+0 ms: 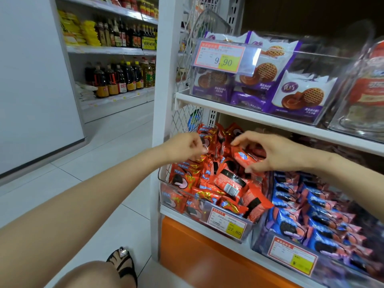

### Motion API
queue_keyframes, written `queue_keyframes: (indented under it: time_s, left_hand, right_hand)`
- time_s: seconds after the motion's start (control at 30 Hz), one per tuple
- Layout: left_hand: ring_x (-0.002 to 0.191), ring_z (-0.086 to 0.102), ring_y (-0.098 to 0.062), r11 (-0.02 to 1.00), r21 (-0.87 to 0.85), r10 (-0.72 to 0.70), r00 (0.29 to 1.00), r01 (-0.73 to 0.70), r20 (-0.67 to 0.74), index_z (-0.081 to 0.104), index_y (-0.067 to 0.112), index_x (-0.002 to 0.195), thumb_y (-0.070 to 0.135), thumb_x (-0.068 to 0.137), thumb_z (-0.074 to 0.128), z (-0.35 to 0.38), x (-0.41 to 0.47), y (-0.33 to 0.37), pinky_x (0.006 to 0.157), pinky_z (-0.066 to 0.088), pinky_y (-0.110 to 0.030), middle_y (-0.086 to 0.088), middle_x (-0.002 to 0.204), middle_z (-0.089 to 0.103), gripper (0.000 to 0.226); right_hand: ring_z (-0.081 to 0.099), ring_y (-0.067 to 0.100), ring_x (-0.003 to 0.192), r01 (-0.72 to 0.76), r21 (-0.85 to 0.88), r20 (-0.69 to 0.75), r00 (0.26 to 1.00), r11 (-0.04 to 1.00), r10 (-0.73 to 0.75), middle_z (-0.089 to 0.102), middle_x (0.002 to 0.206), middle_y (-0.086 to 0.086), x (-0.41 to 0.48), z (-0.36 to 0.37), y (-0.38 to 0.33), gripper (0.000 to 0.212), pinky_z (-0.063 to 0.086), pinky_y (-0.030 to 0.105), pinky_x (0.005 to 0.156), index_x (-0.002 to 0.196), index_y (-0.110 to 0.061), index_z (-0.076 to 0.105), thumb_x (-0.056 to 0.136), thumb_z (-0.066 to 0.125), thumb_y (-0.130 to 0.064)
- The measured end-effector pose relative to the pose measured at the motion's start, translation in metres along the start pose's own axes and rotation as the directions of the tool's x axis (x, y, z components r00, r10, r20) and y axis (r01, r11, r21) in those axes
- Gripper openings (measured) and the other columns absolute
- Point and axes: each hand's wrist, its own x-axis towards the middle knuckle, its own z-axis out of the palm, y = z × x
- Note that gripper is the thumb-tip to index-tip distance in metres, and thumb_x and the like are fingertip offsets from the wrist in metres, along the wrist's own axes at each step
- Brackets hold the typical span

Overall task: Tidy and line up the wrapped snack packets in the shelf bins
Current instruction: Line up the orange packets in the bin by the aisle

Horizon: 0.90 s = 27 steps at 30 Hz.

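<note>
Left hand (187, 146) and right hand (272, 152) each pinch one of the shiny red snack packets (226, 183) in the clear plastic bin (161, 180); next, I think, line them up.

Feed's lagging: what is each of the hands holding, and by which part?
Right hand grips a red packet across its ends, thumb below; left hand seems to pinch a second red packet by its crimped edge.

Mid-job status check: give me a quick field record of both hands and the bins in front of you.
working bin: clear bin, lower shelf, left end
contents: red packets, jumbled, not lined up
left hand: fingers curled at the back packets; grip unclear
right hand: holds a single packet above the pile
neighbour bin: blue packets, in rough rows
upper shelf: purple packets
</note>
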Motion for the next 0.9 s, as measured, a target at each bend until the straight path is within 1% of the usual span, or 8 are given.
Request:
queue_keyframes:
  time_s: [0.03,0.1,0.3,0.5,0.6,0.7,0.8,0.9]
  left_hand:
    - [0.081,0.067,-0.015,0.96,-0.271,-0.055,0.997,0.068,0.055,0.051,0.013,0.099,0.037,0.093,0.052,-0.004,-0.002,0.01,0.066,0.052,-0.02,-0.004,0.09,0.07,0.025]
    - [0.082,0.069,-0.017,0.834,-0.518,-0.089,0.972,0.192,0.217,0.049,0.011,0.109,0.043,0.091,0.05,-0.008,-0.006,0.023,0.069,0.056,-0.022,-0.009,0.094,0.072,0.036]
    - [0.076,0.06,-0.017,0.881,-0.44,-0.12,0.982,0.172,0.145,0.052,0.006,0.11,0.007,0.081,0.07,-0.001,-0.013,0.017,0.071,0.051,-0.023,-0.01,0.088,0.065,0.034]
    - [0.081,0.063,-0.011,0.897,-0.439,-0.018,0.996,0.056,0.09,0.052,0.016,0.098,0.0,0.081,0.067,-0.015,-0.027,0.004,0.077,0.052,-0.023,-0.01,0.105,0.066,0.028]
    - [0.084,0.062,-0.013,0.966,-0.257,0.012,1.0,-0.009,0.009,0.053,0.012,0.101,0.013,0.079,0.073,-0.022,-0.027,0.005,0.079,0.051,-0.029,-0.011,0.104,0.065,0.03]
    - [0.083,0.058,-0.017,0.988,0.146,0.066,0.993,-0.051,-0.099,0.056,0.017,0.1,0.029,0.073,0.078,-0.031,-0.02,0.007,0.073,0.047,-0.031,-0.002,0.093,0.061,0.036]
    - [0.082,0.053,-0.016,0.824,0.561,0.075,0.997,-0.081,0.033,0.054,0.023,0.111,0.04,0.075,0.074,-0.03,-0.013,0.012,0.064,0.037,-0.029,0.004,0.093,0.057,0.044]
    - [0.104,0.053,-0.022,0.615,0.771,0.045,0.984,-0.164,0.173,0.056,0.023,0.112,0.047,0.076,0.07,-0.022,-0.005,0.009,0.079,0.042,-0.032,0.0,0.106,0.06,0.045]
  right_hand:
    - [0.055,0.008,0.107,0.024,0.039,-0.068,0.997,0.999,-0.021,0.057,0.116,-0.009,0.002,0.001,-0.004,0.067,0.043,0.031,0.096,0.123,-0.034,0.048,0.066,0.083,-0.028]
    - [0.054,0.007,0.108,0.087,0.014,-0.17,0.982,0.996,-0.083,0.057,0.12,-0.008,0.008,0.009,-0.014,0.071,0.044,0.031,0.097,0.125,-0.028,0.048,0.064,0.085,-0.027]
    - [0.047,0.002,0.103,0.167,0.07,-0.206,0.967,0.983,-0.15,0.05,0.115,-0.01,0.021,0.037,-0.028,0.086,0.037,0.017,0.09,0.135,-0.026,0.042,0.062,0.085,-0.038]
    - [0.062,0.0,0.072,-0.001,0.477,-0.09,0.995,0.879,0.05,0.065,0.074,-0.015,0.024,0.041,-0.028,0.033,0.053,0.022,0.074,0.102,-0.025,0.062,0.074,0.078,-0.02]
    - [0.067,0.012,0.067,-0.012,0.552,-0.141,0.984,0.834,0.107,0.069,0.076,-0.002,0.033,0.045,-0.033,0.025,0.058,0.035,0.074,0.088,-0.02,0.064,0.069,0.08,-0.017]
    - [0.067,0.019,0.065,-0.023,0.576,-0.15,0.98,0.817,0.133,0.069,0.074,0.003,0.045,0.053,-0.043,0.026,0.058,0.037,0.072,0.082,-0.018,0.062,0.066,0.082,-0.016]
    - [0.062,0.014,0.061,-0.023,0.533,-0.144,0.983,0.846,0.118,0.064,0.069,-0.002,0.053,0.066,-0.05,0.028,0.054,0.031,0.067,0.081,-0.019,0.061,0.065,0.084,-0.016]
    - [0.059,0.008,0.068,-0.039,0.397,-0.071,0.995,0.917,0.073,0.065,0.081,-0.002,0.051,0.069,-0.047,0.031,0.048,0.021,0.071,0.094,-0.022,0.062,0.07,0.081,-0.019]
